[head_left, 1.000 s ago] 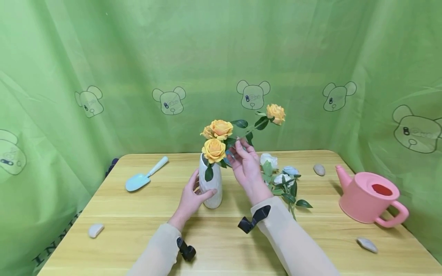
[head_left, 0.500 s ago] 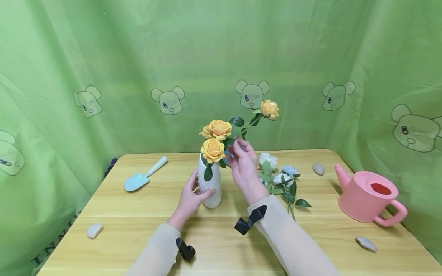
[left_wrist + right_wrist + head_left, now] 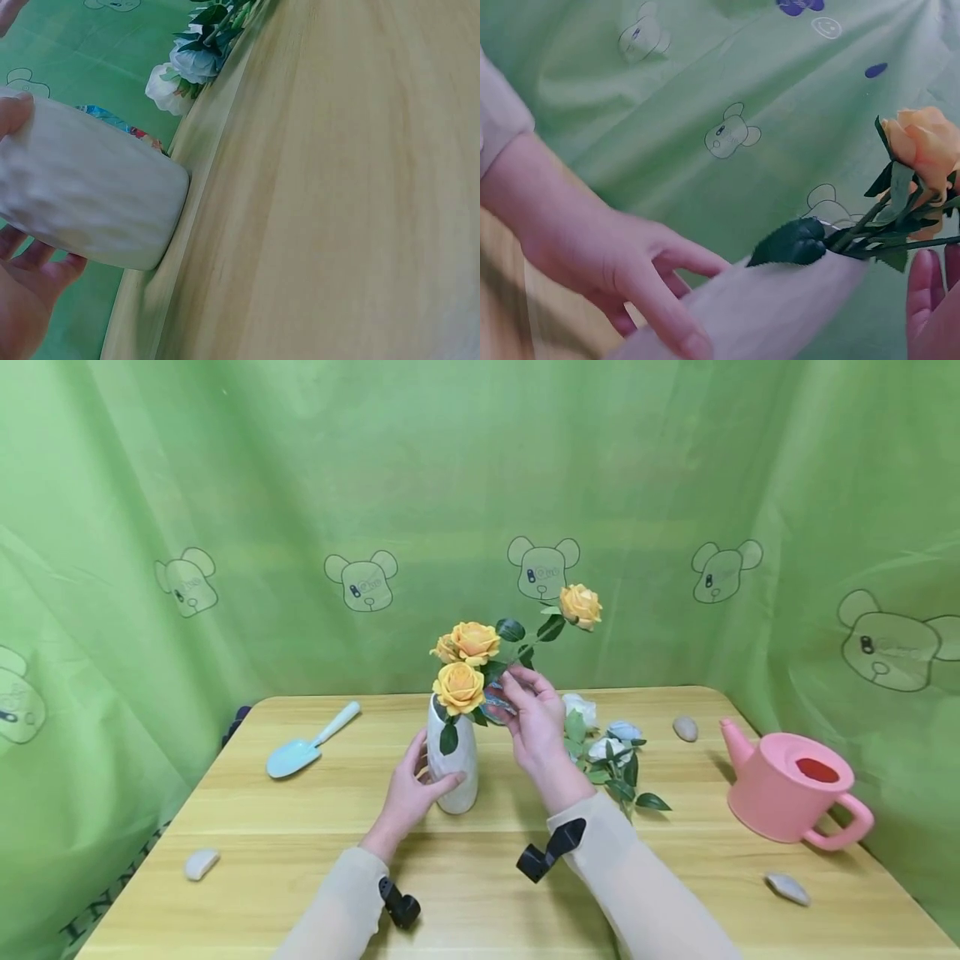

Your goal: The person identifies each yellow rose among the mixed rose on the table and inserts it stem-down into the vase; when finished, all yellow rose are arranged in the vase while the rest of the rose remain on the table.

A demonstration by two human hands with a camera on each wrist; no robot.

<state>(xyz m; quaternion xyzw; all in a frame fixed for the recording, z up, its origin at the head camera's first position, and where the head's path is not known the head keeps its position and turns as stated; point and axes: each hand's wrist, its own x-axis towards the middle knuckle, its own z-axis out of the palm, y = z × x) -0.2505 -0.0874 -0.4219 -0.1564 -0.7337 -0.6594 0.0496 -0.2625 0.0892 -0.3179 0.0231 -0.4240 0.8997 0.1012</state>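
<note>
A white textured vase [image 3: 459, 768] stands upright near the middle of the table. My left hand [image 3: 411, 792] grips its side, thumb across the front and fingers behind. Several yellow roses [image 3: 461, 687] lean out of its mouth, with dark green leaves hanging over the rim. Right of the mouth, my right hand [image 3: 538, 722] pinches the stem of another yellow rose [image 3: 581, 607], whose bloom tilts up to the right. In the right wrist view that stem [image 3: 919, 244] runs to the vase mouth; its lower end is hidden.
White and pale blue flowers [image 3: 609, 750] lie right of the right hand. A pink watering can [image 3: 791, 789] stands far right, a light blue trowel [image 3: 296, 757] lies left. Stones, including one [image 3: 686, 728], are scattered about. Something blue and patterned [image 3: 112, 118] sits behind the vase.
The right hand and the rose it pinches have shifted slightly left, toward the vase. The left hand keeps its hold on the vase.
</note>
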